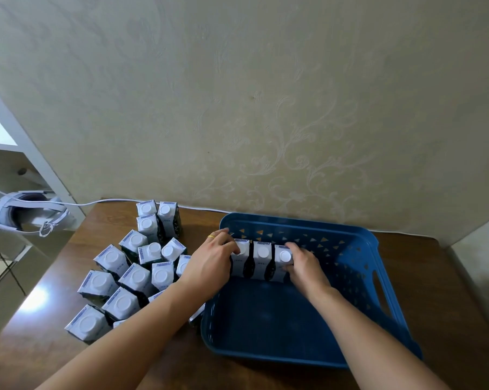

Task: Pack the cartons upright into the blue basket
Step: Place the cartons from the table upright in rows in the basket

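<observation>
A dark brown wooden table (448, 277) with a glossy top stood against a beige wall (265, 94) papered with a pale floral scroll pattern, and a thin white cable (108, 200) ran along the table's far edge. Off the table's left end lay a white headset (26, 213), with white shelving behind it. The blue basket (279, 319) sat on the right half of the table, a rectangular tub with triangular cut-outs in its walls and a slot handle on its right side, its long axis running away from the viewer. Inside it, three cartons (262, 263) stood upright in a row across the far end, near the back wall, white caps pointing up, their sides touching or nearly so. The loose cartons (130, 277) crowded the table just left of the basket, also upright with caps up, some tilted slightly in the wide lens. The left hand (212, 260), wearing a gold ring, reached over the basket's left rim, fingers curled round the leftmost carton of the row. The right hand (303, 266) was inside the basket at the other end, fingers bent round the rightmost carton, the thumb on its near face. Both hands pressed the row from its two ends.
</observation>
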